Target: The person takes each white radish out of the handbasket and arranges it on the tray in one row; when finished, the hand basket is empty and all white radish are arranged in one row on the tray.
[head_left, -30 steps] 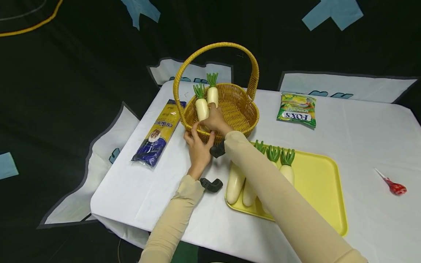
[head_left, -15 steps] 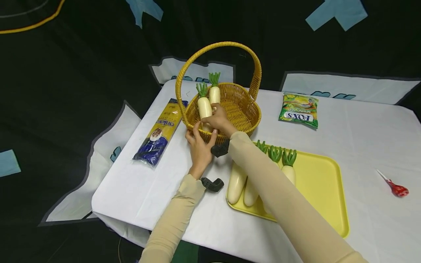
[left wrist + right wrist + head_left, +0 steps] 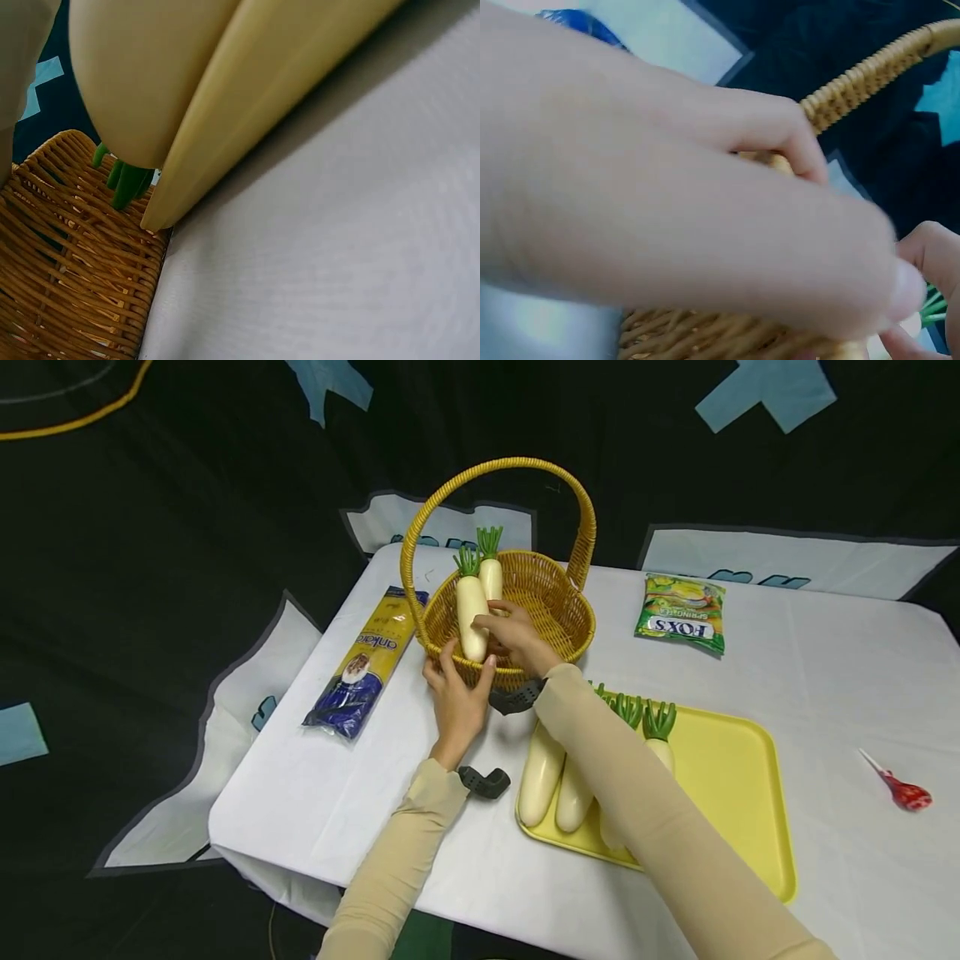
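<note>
Two daikon radishes with green tops lean inside a yellow wicker basket [image 3: 551, 602]. The front daikon [image 3: 471, 610] lies beside the rear daikon [image 3: 491, 578]. My right hand [image 3: 519, 633] is inside the basket, its fingertips beside the front daikon's right side, with no grip around it. My left hand [image 3: 459, 706] holds the basket's front rim, index finger hooked over it in the right wrist view, thumb apart from it. More daikons [image 3: 542, 772] lie on a yellow tray [image 3: 731, 793], partly hidden by the right sleeve. The left wrist view shows a daikon [image 3: 150, 75] close up.
A yellow and blue ankara packet [image 3: 360, 664] lies left of the basket. At the back right is a green FOX'S candy bag [image 3: 681, 612]. A red lollipop [image 3: 903, 792] lies at the far right of the white-covered table [image 3: 300, 810]. The basket's tall handle [image 3: 517, 464] arches over it.
The front daikon has come down against the basket's front wall and shifted slightly right. My right hand has loosened from it and drawn back to the right. The left hand stays at the rim.
</note>
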Motion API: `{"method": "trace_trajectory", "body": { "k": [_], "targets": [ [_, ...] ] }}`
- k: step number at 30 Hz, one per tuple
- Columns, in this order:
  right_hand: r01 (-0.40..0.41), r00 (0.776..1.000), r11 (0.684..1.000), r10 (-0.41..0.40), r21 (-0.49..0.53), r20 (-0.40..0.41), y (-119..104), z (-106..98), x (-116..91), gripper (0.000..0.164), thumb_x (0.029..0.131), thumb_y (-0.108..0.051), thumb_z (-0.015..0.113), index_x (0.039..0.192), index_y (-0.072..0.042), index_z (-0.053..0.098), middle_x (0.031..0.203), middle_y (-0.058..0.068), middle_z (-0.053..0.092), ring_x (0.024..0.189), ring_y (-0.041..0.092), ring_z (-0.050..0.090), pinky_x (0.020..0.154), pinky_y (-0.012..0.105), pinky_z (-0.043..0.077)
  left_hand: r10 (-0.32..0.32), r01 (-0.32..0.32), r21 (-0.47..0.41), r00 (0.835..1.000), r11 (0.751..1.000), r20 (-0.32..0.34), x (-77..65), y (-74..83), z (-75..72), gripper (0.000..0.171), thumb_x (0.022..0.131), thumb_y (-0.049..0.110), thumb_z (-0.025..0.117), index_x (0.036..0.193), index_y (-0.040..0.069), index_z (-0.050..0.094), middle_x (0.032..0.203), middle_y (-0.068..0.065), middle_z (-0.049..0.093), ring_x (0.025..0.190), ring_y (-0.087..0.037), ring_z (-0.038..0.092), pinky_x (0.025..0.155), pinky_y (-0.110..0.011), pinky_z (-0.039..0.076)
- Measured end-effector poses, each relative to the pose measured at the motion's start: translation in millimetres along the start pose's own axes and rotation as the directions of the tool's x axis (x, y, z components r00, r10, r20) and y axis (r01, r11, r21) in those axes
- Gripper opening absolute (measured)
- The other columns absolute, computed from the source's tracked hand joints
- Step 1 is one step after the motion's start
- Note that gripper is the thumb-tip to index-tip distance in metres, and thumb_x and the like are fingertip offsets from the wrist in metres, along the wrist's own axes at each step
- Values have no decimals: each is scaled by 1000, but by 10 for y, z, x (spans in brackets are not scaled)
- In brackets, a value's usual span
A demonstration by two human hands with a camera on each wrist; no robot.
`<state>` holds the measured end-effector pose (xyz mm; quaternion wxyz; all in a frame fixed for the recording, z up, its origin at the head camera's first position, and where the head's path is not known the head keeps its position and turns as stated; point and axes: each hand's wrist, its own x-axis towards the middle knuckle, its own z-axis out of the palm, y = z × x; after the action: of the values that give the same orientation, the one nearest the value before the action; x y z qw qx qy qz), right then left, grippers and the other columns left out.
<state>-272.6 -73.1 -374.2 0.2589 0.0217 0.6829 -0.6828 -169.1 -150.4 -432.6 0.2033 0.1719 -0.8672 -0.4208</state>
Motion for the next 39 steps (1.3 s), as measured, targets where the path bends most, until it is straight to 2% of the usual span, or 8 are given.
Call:
{"method": "trace_trajectory", "body": {
  "k": [7, 14, 18, 23, 30, 34, 36, 39],
  "targets": [
    [-58, 994, 983, 41, 173, 99, -9, -154, 5, 52, 85, -16, 58, 135, -20, 42, 132, 7, 46, 113, 20, 50, 82, 34, 46, 0, 0, -8, 1000, 1000, 0, -2, -3, 6, 70, 81, 64, 47, 137, 28, 25, 139, -25, 15, 118, -45, 35, 90, -55, 40],
    [-122, 982, 925, 60, 360, 177, -54, -336, -77, 47, 88, -14, 51, 134, -20, 43, 130, 8, 39, 96, 19, 49, 71, 31, 43, -11, 11, -10, 1000, 1000, 3, 1, -7, 27, 70, 82, 61, 49, 138, 27, 25, 140, -24, 13, 120, -45, 34, 90, -55, 40],
    [-142, 970, 887, 35, 440, 241, -99, -457, -182, 48, 89, -13, 48, 136, -21, 40, 125, 7, 38, 98, 21, 45, 71, 31, 40, 4, -4, -12, 1000, 1000, -9, 5, -6, 39, 69, 82, 61, 50, 137, 27, 25, 140, -25, 14, 119, -46, 34, 90, -56, 39],
    [-145, 943, 842, -40, 520, 329, -173, -630, -405, 49, 91, -9, 42, 138, -22, 34, 118, 6, 43, 103, 22, 45, 75, 33, 44, 4, -4, -19, 1000, 1000, -2, 16, -8, 35, 70, 81, 61, 50, 137, 27, 25, 140, -27, 13, 119, -48, 33, 89, -56, 40],
    [-137, 897, 795, -153, 591, 414, -144, -845, -683, 51, 92, -9, 45, 139, -21, 33, 110, 7, 51, 91, 19, 53, 71, 33, 46, 4, -5, -41, 1000, 999, -11, 64, -39, -17, 71, 82, 60, 50, 137, 24, 26, 140, -27, 11, 116, -47, 37, 84, -55, 42],
    [-226, 847, 723, -184, 652, 498, 11, -984, -778, 50, 91, -7, 48, 137, -21, 33, 112, 6, 50, 89, 18, 50, 71, 32, 42, 0, 0, -49, 1000, 999, 3, 86, -45, -9, 71, 81, 62, 49, 137, 25, 26, 140, -27, 10, 115, -46, 38, 85, -54, 42],
    [-270, 833, 674, -195, 688, 518, 108, -1097, -852, 49, 89, -5, 50, 133, -21, 36, 110, 7, 51, 87, 19, 50, 70, 32, 41, -1, 2, -54, 1000, 999, 18, 79, -40, 17, 72, 81, 64, 48, 138, 25, 26, 140, -27, 10, 115, -46, 38, 85, -54, 42],
    [-279, 820, 651, -221, 706, 527, 227, -1312, -998, 42, 91, -5, 47, 130, -19, 37, 108, 8, 54, 87, 21, 54, 71, 34, 44, -1, 2, -56, 1000, 998, 25, 58, -28, 60, 73, 81, 65, 47, 138, 26, 25, 140, -26, 10, 114, -45, 39, 83, -54, 43]
  ]
}}
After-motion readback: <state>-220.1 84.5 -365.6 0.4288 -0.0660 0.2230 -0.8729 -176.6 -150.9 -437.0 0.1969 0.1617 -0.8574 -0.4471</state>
